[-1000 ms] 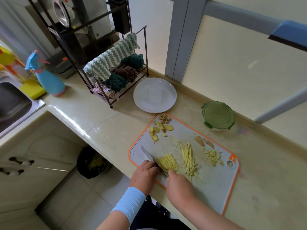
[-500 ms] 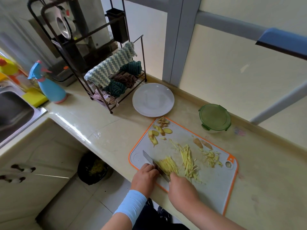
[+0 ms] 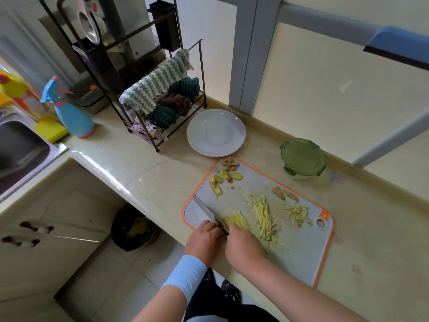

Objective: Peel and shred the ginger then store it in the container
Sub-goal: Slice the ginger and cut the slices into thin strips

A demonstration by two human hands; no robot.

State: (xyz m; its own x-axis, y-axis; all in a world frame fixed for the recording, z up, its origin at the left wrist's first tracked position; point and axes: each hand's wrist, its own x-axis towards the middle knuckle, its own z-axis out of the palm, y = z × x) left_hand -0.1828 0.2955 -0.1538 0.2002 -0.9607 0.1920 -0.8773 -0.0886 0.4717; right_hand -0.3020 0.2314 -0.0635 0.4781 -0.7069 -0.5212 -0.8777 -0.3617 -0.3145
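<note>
One beige countertop [image 3: 151,182] w/ cutting board [image 3: 301,247], plate [image 3: 216,133], container [image 3: 301,158]; sink [image 3: 21,149] left.

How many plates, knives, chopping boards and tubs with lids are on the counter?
white plate: 1
knife: 1
chopping board: 1
green-lidded tub: 1
Total: 4

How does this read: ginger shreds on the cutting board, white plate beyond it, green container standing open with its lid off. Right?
Not quite. The head view shows the green container closed, its lid on. The rest holds: ginger shreds on the cutting board, white plate beyond it.
</note>
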